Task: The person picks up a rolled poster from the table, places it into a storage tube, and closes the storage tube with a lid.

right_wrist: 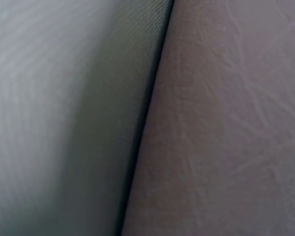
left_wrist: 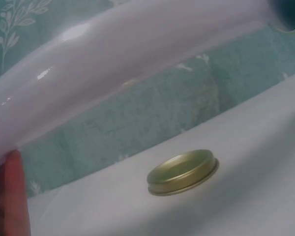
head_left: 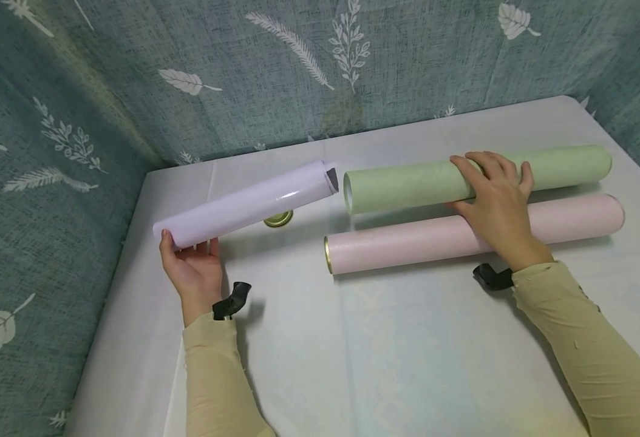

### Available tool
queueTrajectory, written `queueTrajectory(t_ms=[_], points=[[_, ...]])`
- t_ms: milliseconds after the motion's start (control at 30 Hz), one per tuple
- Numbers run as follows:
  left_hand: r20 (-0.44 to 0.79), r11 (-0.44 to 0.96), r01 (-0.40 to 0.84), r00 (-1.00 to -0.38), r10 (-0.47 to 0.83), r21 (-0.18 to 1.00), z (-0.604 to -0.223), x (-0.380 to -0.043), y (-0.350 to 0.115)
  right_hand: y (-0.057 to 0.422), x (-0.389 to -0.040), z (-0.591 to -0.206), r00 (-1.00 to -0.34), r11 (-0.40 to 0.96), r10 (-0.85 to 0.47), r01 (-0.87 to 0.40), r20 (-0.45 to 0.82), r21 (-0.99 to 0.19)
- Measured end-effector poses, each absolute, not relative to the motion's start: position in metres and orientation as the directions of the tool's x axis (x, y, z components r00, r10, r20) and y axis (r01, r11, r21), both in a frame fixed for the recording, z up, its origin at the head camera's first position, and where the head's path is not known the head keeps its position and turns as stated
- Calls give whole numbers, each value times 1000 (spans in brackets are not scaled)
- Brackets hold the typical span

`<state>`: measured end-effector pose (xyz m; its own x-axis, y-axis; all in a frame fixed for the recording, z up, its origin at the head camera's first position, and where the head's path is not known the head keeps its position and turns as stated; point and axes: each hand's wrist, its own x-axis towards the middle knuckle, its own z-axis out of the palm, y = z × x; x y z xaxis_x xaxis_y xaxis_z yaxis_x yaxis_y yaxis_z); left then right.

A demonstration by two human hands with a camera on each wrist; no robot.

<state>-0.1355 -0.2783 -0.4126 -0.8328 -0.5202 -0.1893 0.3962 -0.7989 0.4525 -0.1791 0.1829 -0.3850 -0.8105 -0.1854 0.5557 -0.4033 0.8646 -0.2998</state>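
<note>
Roll (head_left: 246, 204) gripped by left hand (head_left: 195, 272); right hand (head_left: 499, 203) apparently clasps green tube (head_left: 407, 187).

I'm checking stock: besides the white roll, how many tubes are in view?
2. The green tube is gripped by the right hand; the pink tube lies on the table, nearer the person. None seems hidden.

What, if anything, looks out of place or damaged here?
The gold lid lies loose on the table, while the green tube is open at its left end, so it looks uncapped. No spill or clear damage shows.
</note>
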Motion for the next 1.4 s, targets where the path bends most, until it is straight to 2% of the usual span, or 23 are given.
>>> queueTrajectory(t_ms=[467, 1067, 1400], points=[[-147, -792, 375, -857, -495, 482, -417, -135, -278, 184, -180, -386, -796, 862, -185, -414, 577, -294], [-153, -788, 337, -868, -472, 516, -418, -140, -276, 184, -180, -387, -789, 859, -196, -425, 583, -286], [-163, -756, 335, -851, -499, 562, -414, -143, -273, 183, -180, -387, -796, 862, -199, -420, 571, -285]])
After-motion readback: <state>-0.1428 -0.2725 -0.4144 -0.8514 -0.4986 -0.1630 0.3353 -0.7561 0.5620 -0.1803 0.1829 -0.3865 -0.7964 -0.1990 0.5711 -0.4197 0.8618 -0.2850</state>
